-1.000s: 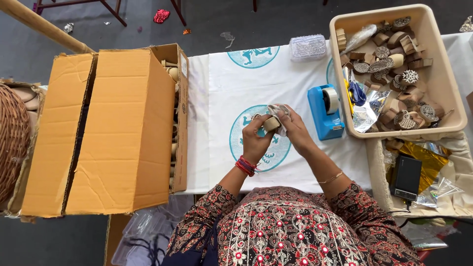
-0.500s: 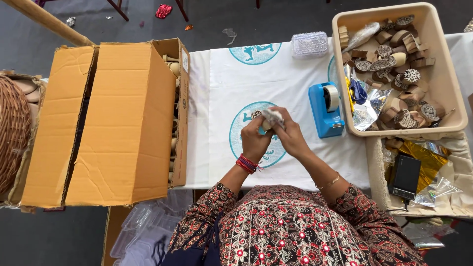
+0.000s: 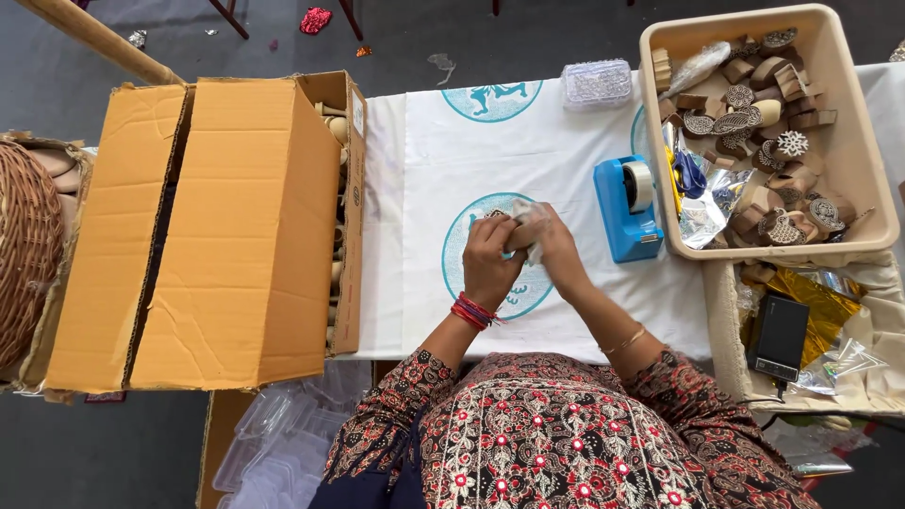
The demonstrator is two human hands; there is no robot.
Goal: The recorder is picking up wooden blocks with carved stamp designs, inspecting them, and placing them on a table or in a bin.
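Over the table's near middle, the left hand (image 3: pixel 488 259) and right hand (image 3: pixel 556 250) meet, fingers curled tight around a small pale wrapped bundle (image 3: pixel 526 226) pinched between them; its contents stay hidden under the wrapping. Beyond to the right stand a blue tape dispenser (image 3: pixel 624 209) and a beige tub (image 3: pixel 844 141) of carved wooden blocks, partly cut off.

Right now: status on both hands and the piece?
Left hand and right hand both closed on a small wrapped piece above the white cloth. Blue tape dispenser beside the right hand, apart.
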